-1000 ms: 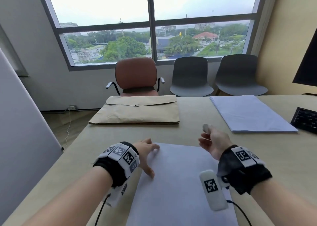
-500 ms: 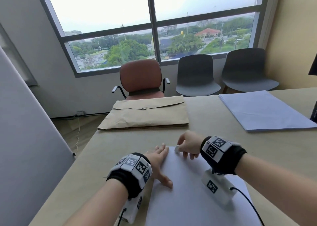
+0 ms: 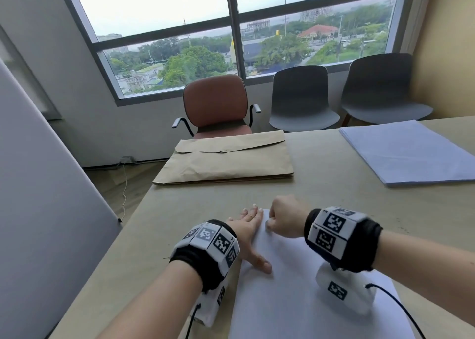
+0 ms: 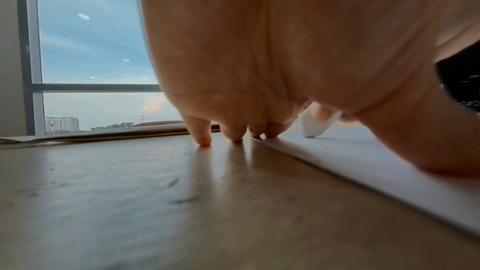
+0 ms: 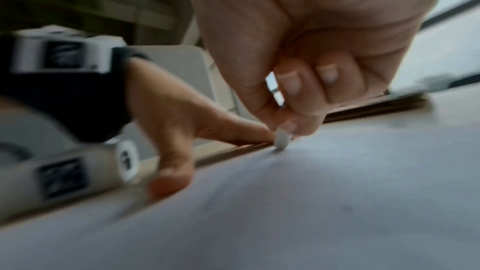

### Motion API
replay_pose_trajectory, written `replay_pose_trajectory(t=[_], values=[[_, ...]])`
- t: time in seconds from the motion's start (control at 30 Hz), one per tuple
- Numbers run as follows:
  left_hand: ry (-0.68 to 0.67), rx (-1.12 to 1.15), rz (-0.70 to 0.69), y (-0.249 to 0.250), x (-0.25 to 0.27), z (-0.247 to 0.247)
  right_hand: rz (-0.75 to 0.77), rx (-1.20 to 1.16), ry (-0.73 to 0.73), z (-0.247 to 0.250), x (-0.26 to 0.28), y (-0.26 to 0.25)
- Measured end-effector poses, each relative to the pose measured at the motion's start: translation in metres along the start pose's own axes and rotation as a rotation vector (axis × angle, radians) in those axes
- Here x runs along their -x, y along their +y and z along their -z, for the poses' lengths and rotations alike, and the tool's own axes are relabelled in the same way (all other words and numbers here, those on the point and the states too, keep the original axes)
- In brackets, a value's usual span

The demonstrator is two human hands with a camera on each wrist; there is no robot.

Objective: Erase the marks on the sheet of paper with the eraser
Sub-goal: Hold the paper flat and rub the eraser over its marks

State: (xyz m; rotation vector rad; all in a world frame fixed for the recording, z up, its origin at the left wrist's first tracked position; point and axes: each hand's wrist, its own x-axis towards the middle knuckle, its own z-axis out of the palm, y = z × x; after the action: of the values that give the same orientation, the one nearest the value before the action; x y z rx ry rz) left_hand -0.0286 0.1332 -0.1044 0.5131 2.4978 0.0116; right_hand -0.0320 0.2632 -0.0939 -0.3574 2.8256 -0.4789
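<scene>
A white sheet of paper point(image 3: 295, 295) lies on the beige table in front of me. My left hand point(image 3: 248, 232) lies flat with straight fingers on the sheet's left edge near its far corner, thumb point(image 3: 262, 264) spread onto the paper. My right hand point(image 3: 284, 221) is curled round a small white eraser point(image 5: 281, 140) whose tip touches the paper near the far left corner; the same eraser point(image 4: 315, 123) shows in the left wrist view, tilted, tip on the sheet point(image 4: 376, 163). No marks are plainly visible on the paper point(image 5: 311, 202).
A brown envelope point(image 3: 226, 161) lies flat at the table's far side. A stack of bluish paper point(image 3: 408, 151) sits at the far right. A brown chair point(image 3: 216, 104) and two grey chairs point(image 3: 300, 99) stand beyond the table point(image 3: 334, 199), under the window.
My right hand came down from above the table and left onto the sheet's far left corner with the eraser. My left hand slid forward along the paper's left edge.
</scene>
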Motion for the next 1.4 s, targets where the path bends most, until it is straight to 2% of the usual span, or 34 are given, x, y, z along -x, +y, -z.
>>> replay_pose_trajectory(t=[0.07, 0.13, 0.23, 0.3, 0.4, 0.47, 0.57, 0.63, 0.77, 0.83, 0.93, 1.0, 1.1, 1.17, 1.27, 1.33, 1.4], values=[[-0.003, -0.002, -0.001, 0.001, 0.000, 0.000, 0.047, -0.011, -0.070, -0.006, 0.005, -0.006], [-0.010, -0.012, 0.005, 0.001, -0.001, 0.000, 0.007, -0.036, -0.081, -0.004, 0.000, 0.002], [-0.006, -0.018, 0.014, 0.001, -0.001, 0.000, -0.092, -0.028, 0.044, 0.005, -0.009, 0.009], [0.000, -0.012, 0.014, 0.001, 0.000, -0.001, -0.040, 0.005, 0.061, 0.004, -0.004, 0.001], [0.009, -0.013, 0.017, 0.001, -0.001, -0.002, 0.129, 0.007, -0.049, -0.006, 0.006, -0.012], [-0.001, -0.017, 0.014, 0.001, -0.002, -0.001, 0.127, 0.015, -0.053, -0.004, 0.008, -0.007], [-0.014, -0.027, 0.020, 0.002, 0.000, 0.001, 0.045, 0.071, 0.088, 0.008, 0.003, 0.007], [-0.018, -0.027, 0.021, 0.003, 0.002, 0.001, 0.041, 0.103, 0.127, 0.007, 0.005, 0.007], [-0.022, -0.038, 0.017, 0.002, 0.001, -0.001, 0.185, 0.110, -0.016, -0.008, 0.016, -0.006], [-0.025, -0.044, 0.016, 0.002, 0.000, 0.000, 0.095, 0.080, -0.005, -0.005, 0.011, 0.001], [-0.031, -0.040, 0.017, 0.002, 0.001, 0.001, -0.031, 0.055, 0.123, 0.004, 0.002, 0.012], [-0.024, -0.041, 0.020, 0.002, 0.001, 0.000, 0.013, 0.063, 0.125, 0.000, 0.003, 0.007], [0.002, -0.046, 0.021, 0.003, 0.001, -0.002, 0.180, 0.021, 0.000, -0.017, 0.008, -0.007], [0.003, -0.043, 0.019, 0.004, 0.001, -0.002, 0.148, 0.040, -0.005, -0.015, 0.006, -0.002], [-0.006, -0.048, 0.020, 0.004, 0.002, 0.000, -0.009, 0.072, 0.125, 0.002, -0.001, 0.011], [-0.013, -0.049, 0.022, 0.004, 0.003, 0.000, -0.008, 0.086, 0.164, 0.003, 0.000, 0.011], [-0.007, -0.050, 0.021, 0.003, 0.002, -0.001, 0.076, 0.056, 0.090, -0.005, 0.004, 0.002]])
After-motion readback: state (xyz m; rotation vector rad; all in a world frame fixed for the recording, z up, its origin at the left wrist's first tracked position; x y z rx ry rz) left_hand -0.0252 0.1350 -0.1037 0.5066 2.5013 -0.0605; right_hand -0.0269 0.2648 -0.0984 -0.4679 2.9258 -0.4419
